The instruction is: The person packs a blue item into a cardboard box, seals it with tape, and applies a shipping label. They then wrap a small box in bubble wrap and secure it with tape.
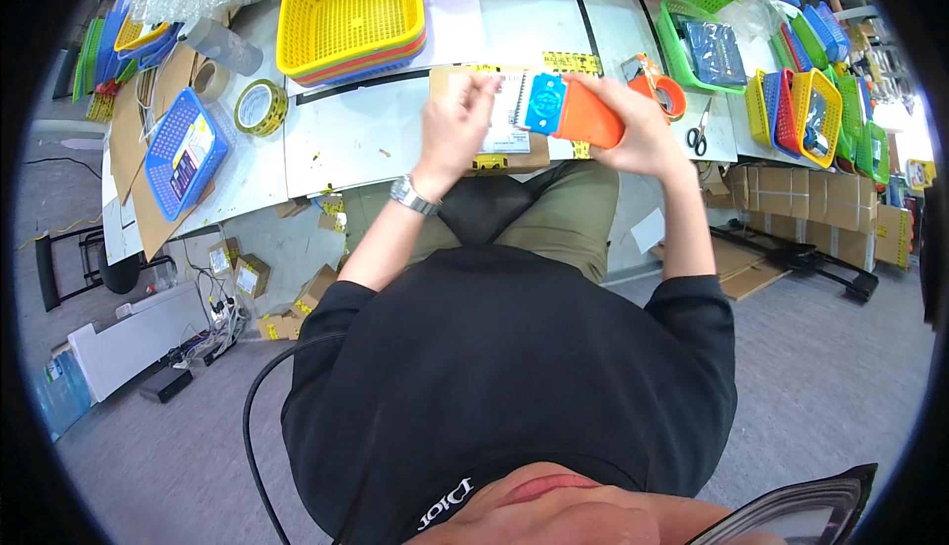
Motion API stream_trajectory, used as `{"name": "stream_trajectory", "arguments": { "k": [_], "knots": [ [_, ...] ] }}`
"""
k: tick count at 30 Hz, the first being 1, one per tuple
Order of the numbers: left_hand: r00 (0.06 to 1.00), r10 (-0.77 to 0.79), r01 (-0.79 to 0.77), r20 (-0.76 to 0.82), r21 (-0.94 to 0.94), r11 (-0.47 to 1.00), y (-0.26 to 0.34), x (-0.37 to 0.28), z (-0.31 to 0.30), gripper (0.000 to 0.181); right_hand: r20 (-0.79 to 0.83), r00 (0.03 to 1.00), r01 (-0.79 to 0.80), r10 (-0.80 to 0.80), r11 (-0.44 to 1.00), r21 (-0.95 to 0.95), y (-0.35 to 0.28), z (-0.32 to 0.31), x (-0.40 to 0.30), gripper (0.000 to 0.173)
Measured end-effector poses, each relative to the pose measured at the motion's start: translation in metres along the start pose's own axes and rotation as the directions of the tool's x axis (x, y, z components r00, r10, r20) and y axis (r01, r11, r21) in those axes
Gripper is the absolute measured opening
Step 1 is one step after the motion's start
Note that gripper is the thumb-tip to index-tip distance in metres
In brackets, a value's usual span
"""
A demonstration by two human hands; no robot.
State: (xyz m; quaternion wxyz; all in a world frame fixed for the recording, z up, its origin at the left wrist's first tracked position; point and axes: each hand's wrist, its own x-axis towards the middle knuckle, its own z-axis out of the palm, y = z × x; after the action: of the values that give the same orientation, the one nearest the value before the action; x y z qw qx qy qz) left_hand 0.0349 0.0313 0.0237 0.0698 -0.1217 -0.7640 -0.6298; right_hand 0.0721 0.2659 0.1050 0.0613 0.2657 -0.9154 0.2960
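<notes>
My right hand grips an orange and blue tape dispenser with a toothed edge that faces left. Just left of that edge is my left hand, raised with its fingers bent; whether something thin is between them cannot be told. Beneath both hands lies a cardboard box at the table's front edge. A white printed label and strips of yellow and black tape show on the box.
Scissors and an orange tape holder lie at right. A tape roll and blue basket are at left. Stacked yellow baskets stand behind; a green basket holds a dark packet.
</notes>
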Motion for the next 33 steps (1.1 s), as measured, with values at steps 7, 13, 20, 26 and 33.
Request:
{"name": "stream_trajectory", "arguments": {
  "k": [7, 13, 20, 26, 33],
  "knots": [
    [0.96, -0.28, 0.279, 0.009, 0.055, 0.959, -0.049, 0.029, -0.104, 0.027, 0.023, 0.984, -0.171, 0.176, 0.975, -0.143, 0.062, -0.048, -0.028, 0.065],
    [0.939, -0.338, 0.343, -0.059, 0.099, 0.934, -0.082, 0.033, -0.092, 0.039, 0.102, 0.976, -0.179, 0.19, 0.978, -0.106, 0.101, -0.023, -0.016, 0.063],
    [0.909, -0.411, 0.416, -0.065, 0.125, 0.901, -0.114, 0.031, -0.083, 0.039, 0.206, 0.941, -0.259, 0.267, 0.964, -0.066, 0.119, -0.004, -0.006, 0.064],
    [0.925, -0.359, 0.377, -0.123, 0.192, 0.906, -0.158, 0.009, -0.056, 0.044, 0.249, 0.926, -0.276, 0.284, 0.959, -0.067, 0.137, 0.02, -0.008, 0.065],
    [0.954, -0.182, 0.258, -0.237, 0.344, 0.903, -0.147, 0.004, -0.047, 0.047, 0.269, 0.924, -0.261, 0.274, 0.962, -0.082, 0.126, 0.041, -0.002, 0.066]
  ]
}}
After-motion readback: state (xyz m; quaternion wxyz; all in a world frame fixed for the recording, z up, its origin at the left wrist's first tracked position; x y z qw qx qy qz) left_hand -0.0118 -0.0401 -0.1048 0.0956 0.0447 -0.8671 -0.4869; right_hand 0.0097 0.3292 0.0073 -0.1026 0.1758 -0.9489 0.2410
